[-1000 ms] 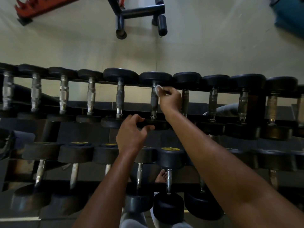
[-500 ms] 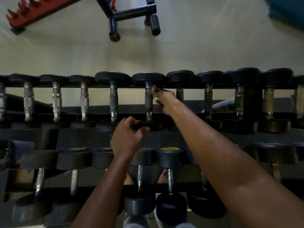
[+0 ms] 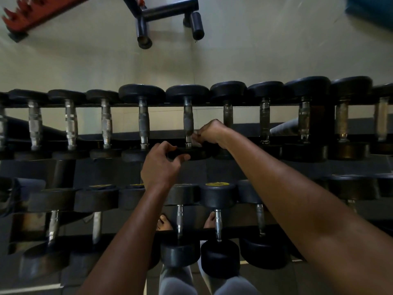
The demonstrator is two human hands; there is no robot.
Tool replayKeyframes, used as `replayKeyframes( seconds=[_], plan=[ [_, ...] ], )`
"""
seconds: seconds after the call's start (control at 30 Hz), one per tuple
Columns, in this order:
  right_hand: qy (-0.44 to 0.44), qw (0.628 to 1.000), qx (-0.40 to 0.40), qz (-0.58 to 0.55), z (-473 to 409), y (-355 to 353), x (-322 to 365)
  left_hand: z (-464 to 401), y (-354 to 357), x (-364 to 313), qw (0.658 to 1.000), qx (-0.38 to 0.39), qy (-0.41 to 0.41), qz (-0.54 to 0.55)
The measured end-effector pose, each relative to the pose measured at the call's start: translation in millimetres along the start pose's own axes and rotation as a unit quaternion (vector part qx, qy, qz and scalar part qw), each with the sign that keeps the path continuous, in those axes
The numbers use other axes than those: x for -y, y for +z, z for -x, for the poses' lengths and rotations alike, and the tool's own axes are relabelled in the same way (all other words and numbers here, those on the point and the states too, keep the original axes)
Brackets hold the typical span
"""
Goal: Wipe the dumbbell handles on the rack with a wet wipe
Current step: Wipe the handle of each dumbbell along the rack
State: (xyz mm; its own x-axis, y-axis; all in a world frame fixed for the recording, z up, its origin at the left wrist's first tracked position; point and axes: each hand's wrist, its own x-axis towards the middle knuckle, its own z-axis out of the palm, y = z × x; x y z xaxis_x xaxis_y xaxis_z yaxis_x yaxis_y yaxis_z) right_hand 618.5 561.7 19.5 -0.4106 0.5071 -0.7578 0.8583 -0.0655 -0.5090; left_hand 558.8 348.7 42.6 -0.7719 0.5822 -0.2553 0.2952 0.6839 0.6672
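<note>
Overall light: dim and warm, with the pale floor [image 3: 255, 50] at 12 o'clock the brightest area.
Shadows: the lower rack [image 3: 63, 209] from 7 to 9 o'clock sat near black.
Glare: small glints lay on the chrome handles [image 3: 35, 124] at 9 o'clock.
Blur: edges at 3 and 1 o'clock were smeared.
Distortion: the wide lens bowed the dumbbell row and stretched the right forearm [image 3: 319, 220] at 4 o'clock.

On the upper tier of the rack [image 3: 212, 106], open slots run between neighbouring dumbbell handles, with the bare floor [image 3: 255, 50] showing through their far part. The right hand [image 3: 209, 132] blocks the slot right of the handle [image 3: 188, 122] it holds. The left hand [image 3: 160, 165] covers that dumbbell's near head [image 3: 197, 153]; the lower tier's heads [image 3: 219, 195] sit packed side by side just nearer.
</note>
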Motion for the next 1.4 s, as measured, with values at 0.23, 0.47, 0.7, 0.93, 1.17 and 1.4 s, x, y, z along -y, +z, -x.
replayKeyframes(
  seconds=[0.23, 0.47, 0.7, 0.93, 1.17, 1.4],
  plan=[
    [-0.121, 0.981, -0.005, 0.153, 11.6, -7.7, 11.8, 0.8, -0.8, -0.4, 1.000, -0.004, -0.008, 0.001],
    [-0.433, 0.814, -0.270, 0.279, 9.3, -4.5, 54.0, 8.3, 7.7, 4.3, 0.999, -0.046, -0.014, 0.022],
    [-0.418, 0.749, -0.291, 0.424, 1.7, 1.3, 51.6, 11.8, 10.1, 7.6, 0.997, -0.064, -0.022, 0.046],
    [-0.403, 0.747, -0.195, 0.492, 14.6, -8.4, 66.8, 17.8, 15.5, 4.7, 0.985, -0.063, -0.070, 0.146],
    [-0.386, 0.747, -0.056, 0.538, 24.3, -7.2, 77.1, 16.1, 19.1, 8.9, 0.977, -0.075, -0.083, 0.180],
    [-0.370, 0.773, 0.021, 0.515, 26.9, 7.6, 50.1, 37.5, 43.1, -1.3, 0.958, -0.138, -0.127, 0.218]
  ],
)
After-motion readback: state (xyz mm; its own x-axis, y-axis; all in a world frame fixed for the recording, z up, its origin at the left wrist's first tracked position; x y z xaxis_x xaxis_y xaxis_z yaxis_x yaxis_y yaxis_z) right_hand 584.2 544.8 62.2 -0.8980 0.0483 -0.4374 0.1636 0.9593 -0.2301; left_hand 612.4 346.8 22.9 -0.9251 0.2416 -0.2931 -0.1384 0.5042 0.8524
